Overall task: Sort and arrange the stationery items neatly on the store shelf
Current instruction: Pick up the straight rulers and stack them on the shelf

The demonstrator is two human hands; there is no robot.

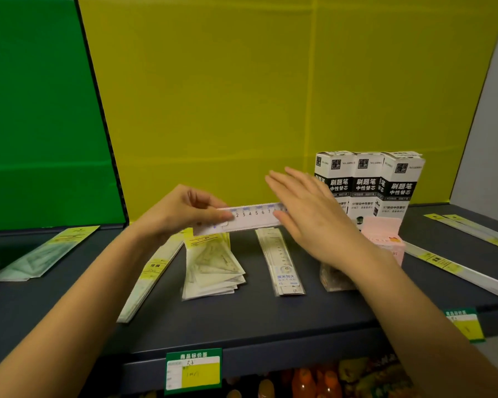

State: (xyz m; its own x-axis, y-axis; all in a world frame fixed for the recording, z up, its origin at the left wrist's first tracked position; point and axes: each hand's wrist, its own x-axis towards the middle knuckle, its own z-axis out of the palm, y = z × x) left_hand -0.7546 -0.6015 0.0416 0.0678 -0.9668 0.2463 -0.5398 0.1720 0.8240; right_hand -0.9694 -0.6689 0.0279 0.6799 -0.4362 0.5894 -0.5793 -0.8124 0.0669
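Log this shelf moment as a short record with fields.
left hand: pinches one end of a white ruler, held level above the shelf
right hand: fingers straight, at the ruler's other end
lying on shelf: ruler stack; set-square packs to its left
back right: three refill boxes standing upright, pink box in front

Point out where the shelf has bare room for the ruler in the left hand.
Bare shelf: the strip between the set-square stack and the ruler stack, the wide gap between the long packet and the flat packet at far left, and the front edge. Crowded: right of the ruler stack, around the pink box and refill boxes.
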